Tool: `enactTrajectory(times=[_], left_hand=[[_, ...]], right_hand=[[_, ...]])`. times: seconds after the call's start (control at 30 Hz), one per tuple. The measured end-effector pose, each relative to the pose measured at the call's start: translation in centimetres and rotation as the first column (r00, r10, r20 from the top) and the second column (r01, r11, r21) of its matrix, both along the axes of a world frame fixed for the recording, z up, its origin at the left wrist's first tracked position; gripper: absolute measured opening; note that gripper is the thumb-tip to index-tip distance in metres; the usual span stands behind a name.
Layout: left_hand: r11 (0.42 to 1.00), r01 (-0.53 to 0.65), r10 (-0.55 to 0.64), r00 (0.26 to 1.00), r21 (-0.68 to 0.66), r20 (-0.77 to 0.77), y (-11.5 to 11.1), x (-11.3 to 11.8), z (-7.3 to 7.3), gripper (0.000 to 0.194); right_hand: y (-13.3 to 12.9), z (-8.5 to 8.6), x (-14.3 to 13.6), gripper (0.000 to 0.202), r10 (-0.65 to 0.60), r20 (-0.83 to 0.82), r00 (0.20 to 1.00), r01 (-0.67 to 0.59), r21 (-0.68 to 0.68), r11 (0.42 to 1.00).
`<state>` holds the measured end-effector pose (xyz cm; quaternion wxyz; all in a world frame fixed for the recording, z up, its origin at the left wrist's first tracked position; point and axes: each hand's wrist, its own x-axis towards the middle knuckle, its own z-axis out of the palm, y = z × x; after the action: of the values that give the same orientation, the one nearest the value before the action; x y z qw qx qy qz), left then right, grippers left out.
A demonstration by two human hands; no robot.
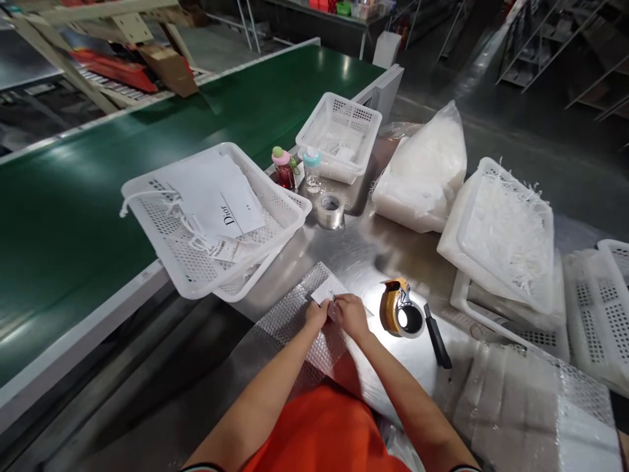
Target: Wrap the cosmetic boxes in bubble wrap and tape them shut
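A small white printed card (325,290) shows beyond my fingertips, above a sheet of bubble wrap (285,314). It may be the face of a packet; my hands cover its near part. My left hand (317,314) pinches its near left edge. Close beside it, my right hand (351,314) is closed at the card's near right side, fingers bent inward. The wrap lies on the metal table (363,252) and reaches past its left edge. Right of my hands are a yellow tape dispenser (394,308) and a black-handled cutter (437,337).
White baskets (289,226) with Dior-printed white bags (211,190) stand left, beside a green conveyor (93,157). Farther back are a clear tape roll (330,210), two bottles and another basket (366,141). Rightward sit a plastic bag (427,164), a basket of white strings (511,223) and stacked bubble wrap (515,406).
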<state>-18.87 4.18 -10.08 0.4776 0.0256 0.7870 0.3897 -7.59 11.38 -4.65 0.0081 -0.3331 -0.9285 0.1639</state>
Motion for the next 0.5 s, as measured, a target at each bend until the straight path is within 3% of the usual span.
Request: enactTrajectory(times=[0.07, 0.13, 0.23, 0.37, 0.5], left_hand=[[0.999, -0.046, 0.046, 0.996, 0.001, 0.071, 0.0, 0.3, 0.3, 0.028], [0.995, -0.09, 0.085, 0.988, 0.03, 0.133, -0.2, 0.5, 0.5, 0.026], [0.987, -0.139, 0.123, 0.977, 0.078, 0.176, -0.9, 0.6, 0.9, 0.02], [0.981, -0.167, 0.148, 0.974, 0.102, 0.173, -1.2, 0.8, 1.0, 0.019], [0.981, -0.146, 0.124, 0.978, 0.128, 0.165, 1.2, 1.6, 0.4, 0.022]], right_hand=[[2.9, 0.5, 0.1, 0.029, -0.141, -0.011, 0.99, 0.139, -0.104, 0.985], [5.4, 0.8, -0.2, 0.047, -0.23, 0.036, 0.973, 0.228, -0.336, 0.914], [6.8, 0.6, -1.0, 0.056, -0.154, 0.1, 0.983, 0.183, -0.602, 0.778], [5.6, 0.4, -1.7, 0.082, -0.128, 0.192, 0.973, 0.218, -0.581, 0.785], [6.2, 1.6, -1.1, 0.086, -0.189, 0.264, 0.946, 0.297, -0.473, 0.829]])
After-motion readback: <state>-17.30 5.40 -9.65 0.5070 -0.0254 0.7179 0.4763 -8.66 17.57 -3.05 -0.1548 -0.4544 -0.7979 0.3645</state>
